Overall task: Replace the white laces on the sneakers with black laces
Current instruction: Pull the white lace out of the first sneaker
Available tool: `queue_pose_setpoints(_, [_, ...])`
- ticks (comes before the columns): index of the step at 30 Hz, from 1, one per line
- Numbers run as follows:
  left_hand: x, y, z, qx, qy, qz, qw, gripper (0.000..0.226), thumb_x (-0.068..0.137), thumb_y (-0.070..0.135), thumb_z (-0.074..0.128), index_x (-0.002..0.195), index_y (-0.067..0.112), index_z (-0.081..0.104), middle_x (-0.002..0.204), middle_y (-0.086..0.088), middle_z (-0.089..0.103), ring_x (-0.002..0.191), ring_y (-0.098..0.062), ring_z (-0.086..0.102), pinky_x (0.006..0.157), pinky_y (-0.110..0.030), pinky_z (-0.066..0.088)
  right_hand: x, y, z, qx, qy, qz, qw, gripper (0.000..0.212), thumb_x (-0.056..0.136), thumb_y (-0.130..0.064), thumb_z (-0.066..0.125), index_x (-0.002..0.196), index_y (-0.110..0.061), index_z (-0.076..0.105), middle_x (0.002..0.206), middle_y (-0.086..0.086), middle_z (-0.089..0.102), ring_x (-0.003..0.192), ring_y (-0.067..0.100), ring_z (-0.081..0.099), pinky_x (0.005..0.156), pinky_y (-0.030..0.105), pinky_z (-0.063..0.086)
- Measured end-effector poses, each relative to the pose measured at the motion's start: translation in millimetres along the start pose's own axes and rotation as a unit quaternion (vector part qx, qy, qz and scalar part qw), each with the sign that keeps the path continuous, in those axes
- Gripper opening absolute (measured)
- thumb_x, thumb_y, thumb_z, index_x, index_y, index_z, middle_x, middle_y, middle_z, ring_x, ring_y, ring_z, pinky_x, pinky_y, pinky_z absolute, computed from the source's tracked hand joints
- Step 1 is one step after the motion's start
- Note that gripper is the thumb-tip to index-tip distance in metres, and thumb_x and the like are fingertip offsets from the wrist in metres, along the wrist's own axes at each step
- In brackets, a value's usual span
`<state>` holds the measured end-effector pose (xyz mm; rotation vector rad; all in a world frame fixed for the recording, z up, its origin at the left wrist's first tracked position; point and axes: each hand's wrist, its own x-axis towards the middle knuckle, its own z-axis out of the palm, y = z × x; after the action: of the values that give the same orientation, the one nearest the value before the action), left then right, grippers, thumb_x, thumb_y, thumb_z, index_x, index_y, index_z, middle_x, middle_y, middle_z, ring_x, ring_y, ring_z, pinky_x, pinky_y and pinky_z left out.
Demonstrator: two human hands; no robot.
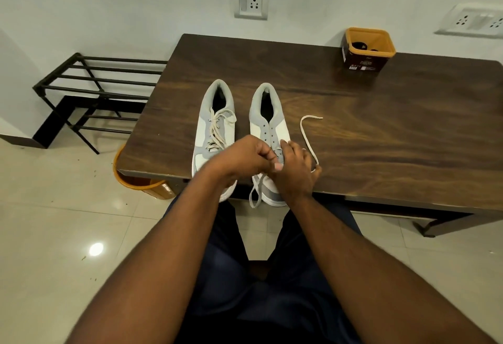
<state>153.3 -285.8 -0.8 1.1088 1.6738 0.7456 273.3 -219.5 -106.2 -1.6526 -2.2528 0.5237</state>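
left hand (249,157) has its fingers curled tight over the right sneaker (269,126), apparently pinching the white lace (307,136) at the lower eyelets. right hand (295,169) rests on the same shoe, fingers loosely bent; the lace trails out beside them across the table (381,126).

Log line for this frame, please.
stage: unlacing right sneaker | both hands at its white lace | left sneaker laced
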Motion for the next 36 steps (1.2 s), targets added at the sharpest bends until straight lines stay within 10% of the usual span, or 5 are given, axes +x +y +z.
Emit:
queue_pose_setpoints(5, [-44.9, 31.7, -29.2, -0.066, -0.004, 0.060, 0.996, 0.004, 0.086, 0.001, 0.068, 0.082, 0.000, 0.068, 0.058, 0.008, 0.064, 0.049, 0.004, 0.055, 0.048, -0.006, 0.038, -2.0, -1.2, -2.5, 0.009, -0.008, -0.001, 1.000, 0.092, 0.068, -0.076, 0.061, 0.144, -0.032, 0.036, 0.152, -0.010, 0.033, 0.140, 0.021, 0.027, 0.109, 0.058, 0.021])
queue_pose_setpoints(10, [-1.9, 12.7, -21.5, -0.007, 0.254, 0.018, 0.967, 0.014, 0.086, 0.021, 0.074, 0.080, 0.008, 0.069, 0.066, 0.003, 0.063, 0.055, -0.003, 0.055, 0.056, -0.021, 0.046, -0.6, -1.1, -2.9, 0.000, 0.000, -0.001, 1.000, 0.093, 0.067, -0.080, 0.058, 0.144, -0.033, 0.036, 0.151, -0.010, 0.034, 0.138, 0.022, 0.031, 0.109, 0.058, 0.023])
queue_pose_setpoints(20, [43.7, -31.1, 28.4, 0.227, 0.220, -0.034, 0.948, 0.016, 0.091, 0.023, 0.067, 0.095, 0.007, 0.066, 0.095, -0.009, 0.068, 0.088, -0.027, 0.064, 0.082, -0.040, 0.054, 1.5, 2.1, 4.3, 0.002, -0.001, 0.014, 1.000, 0.071, 0.083, -0.052, 0.065, 0.144, -0.037, 0.034, 0.151, -0.013, 0.032, 0.139, 0.019, 0.030, 0.108, 0.057, 0.025])
queue_pose_setpoints(31, [-43.3, -25.9, -7.2, -0.095, 0.029, 0.102, 0.990, 0.011, 0.084, 0.000, 0.071, 0.077, 0.008, 0.069, 0.069, 0.005, 0.067, 0.067, -0.006, 0.060, 0.068, -0.020, 0.048, -3.4, -3.1, -5.7, 0.036, -0.016, 0.006, 0.999, 0.080, 0.076, -0.058, 0.065, 0.145, -0.031, 0.035, 0.152, -0.009, 0.032, 0.138, 0.023, 0.030, 0.109, 0.059, 0.021])
queue_pose_setpoints(36, [-42.9, -35.9, -12.3, -0.155, 0.255, 0.075, 0.951, 0.006, 0.086, 0.008, 0.071, 0.081, 0.010, 0.069, 0.068, -0.006, 0.061, 0.063, -0.015, 0.053, 0.065, -0.029, 0.050, -3.1, -2.9, -6.1, 0.020, -0.031, 0.014, 0.999, 0.090, 0.071, -0.075, 0.059, 0.145, -0.034, 0.033, 0.153, -0.010, 0.030, 0.137, 0.023, 0.031, 0.109, 0.060, 0.022])
